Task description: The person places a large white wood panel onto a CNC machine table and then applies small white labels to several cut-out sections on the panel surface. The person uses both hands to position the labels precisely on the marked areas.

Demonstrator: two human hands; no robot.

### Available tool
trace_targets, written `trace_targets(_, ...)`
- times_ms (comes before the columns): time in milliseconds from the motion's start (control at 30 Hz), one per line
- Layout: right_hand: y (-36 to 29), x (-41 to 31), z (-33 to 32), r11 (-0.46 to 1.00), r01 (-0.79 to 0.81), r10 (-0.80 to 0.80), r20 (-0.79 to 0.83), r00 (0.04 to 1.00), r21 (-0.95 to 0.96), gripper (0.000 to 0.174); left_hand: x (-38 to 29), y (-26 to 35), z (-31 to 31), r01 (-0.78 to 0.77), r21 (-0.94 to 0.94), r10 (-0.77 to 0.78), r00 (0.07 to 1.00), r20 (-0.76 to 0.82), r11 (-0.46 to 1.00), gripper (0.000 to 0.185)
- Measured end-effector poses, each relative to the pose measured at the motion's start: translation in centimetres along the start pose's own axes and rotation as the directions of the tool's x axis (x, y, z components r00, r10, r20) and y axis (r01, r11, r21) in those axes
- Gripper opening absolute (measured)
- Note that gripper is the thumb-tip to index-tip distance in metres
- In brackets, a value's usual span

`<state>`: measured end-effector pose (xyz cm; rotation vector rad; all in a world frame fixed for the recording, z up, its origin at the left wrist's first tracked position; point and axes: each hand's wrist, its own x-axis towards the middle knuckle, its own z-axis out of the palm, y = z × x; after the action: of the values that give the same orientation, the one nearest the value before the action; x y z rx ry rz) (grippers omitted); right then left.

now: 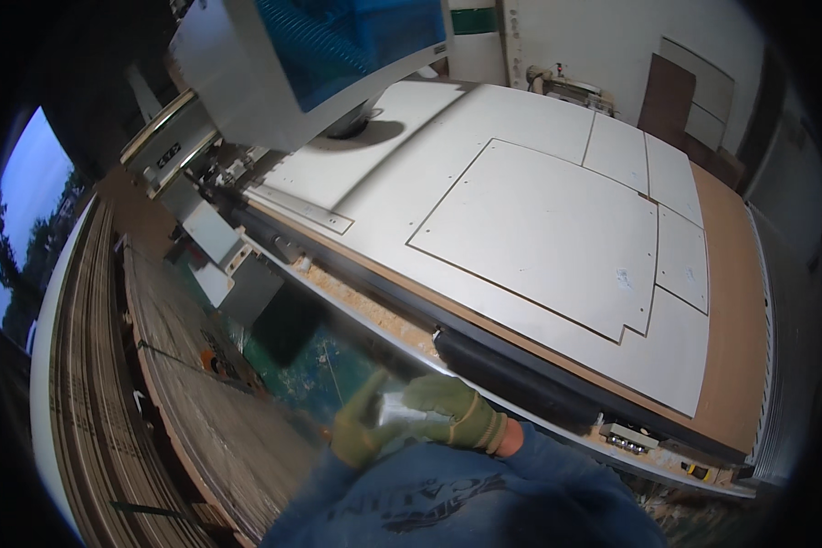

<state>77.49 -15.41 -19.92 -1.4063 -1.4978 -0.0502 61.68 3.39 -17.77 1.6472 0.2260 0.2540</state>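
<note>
Close to my body, my left hand (357, 428) and my right hand (457, 414) wear olive-green knit work gloves. Between them is a small whitish, shiny bundle (394, 409), blurred and partly covered by the fingers; what it is cannot be told. Both hands are around it, the right one over its top side and the left one at its side. Beyond them, a large white-faced board (548, 233) lies on the bed of a CNC router. Grooves cut it into panels, some with small drilled holes and printed labels (624, 279).
The router's gantry head (246, 75), with a blue window, stands over the board's far left. A metal rail (383, 342) with sawdust runs along the bed. A yellow-black tape measure (695, 471) lies at right. Stacked boards (96, 342) and a wrapped stack (205, 383) flank my left.
</note>
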Motion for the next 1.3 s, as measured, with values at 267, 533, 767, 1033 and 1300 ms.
trace_targets(267, 0.6, -1.4, 1.7, 0.927, -0.229, 0.237, 0.011, 0.972, 0.296, 0.054, -0.2, 1.1, 0.0, 0.042, -0.134, -0.045, 0.999, -0.019, 0.99, 0.087)
trace_targets(533, 0.5, -1.5, 2.4, 0.966, -0.179, 0.18, 0.012, 0.984, 0.188, 0.051, -0.9, 0.4, -0.6, 0.032, -0.132, -0.035, 0.999, -0.024, 0.991, 0.084)
trace_targets(767, 0.4, -1.5, 2.1, 0.93, -0.246, 0.244, 0.043, 0.969, 0.274, 0.048, -1.1, 1.4, 0.0, 0.089, -0.185, -0.095, 0.995, -0.028, 0.979, 0.08)
trace_targets(1033, 0.3, -1.1, 1.8, 0.966, -0.128, 0.133, -0.005, 0.991, 0.226, 0.041, -1.1, 1.0, 0.1, 0.077, -0.153, -0.084, 0.996, -0.038, 0.985, 0.082)
trace_targets(1300, 0.4, -1.0, 1.3, 0.979, -0.099, 0.097, 0.019, 0.995, 0.18, 0.039, -1.3, 0.0, 0.0, 0.052, -0.079, -0.055, 0.998, -0.028, 0.995, 0.08)
